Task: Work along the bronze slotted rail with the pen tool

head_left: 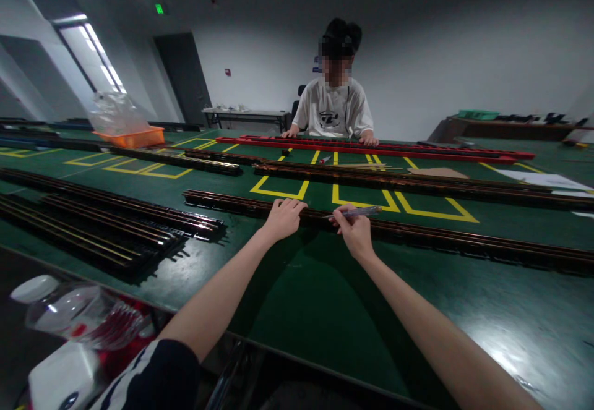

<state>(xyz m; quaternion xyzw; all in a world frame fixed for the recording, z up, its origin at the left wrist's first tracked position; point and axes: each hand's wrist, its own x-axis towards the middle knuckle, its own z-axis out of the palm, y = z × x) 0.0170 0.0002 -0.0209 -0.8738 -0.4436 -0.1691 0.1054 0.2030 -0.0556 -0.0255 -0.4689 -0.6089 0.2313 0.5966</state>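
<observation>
A green table (297, 298) with yellow lines spreads across the view. On it, a long dark rail (408, 232) passes beneath both hands and runs on to the right edge. A red rail (417, 149) lies farther off, with a person (331, 107) in a white T-shirt behind it. An orange bin (143, 138) stands at far left. The left hand (284, 218) lies on the dark rail, fingers loosely bent; whether it grips cannot be told. The right hand (355, 230) closes its fingers round a pen (370, 211), tip at the dark rail.
</observation>
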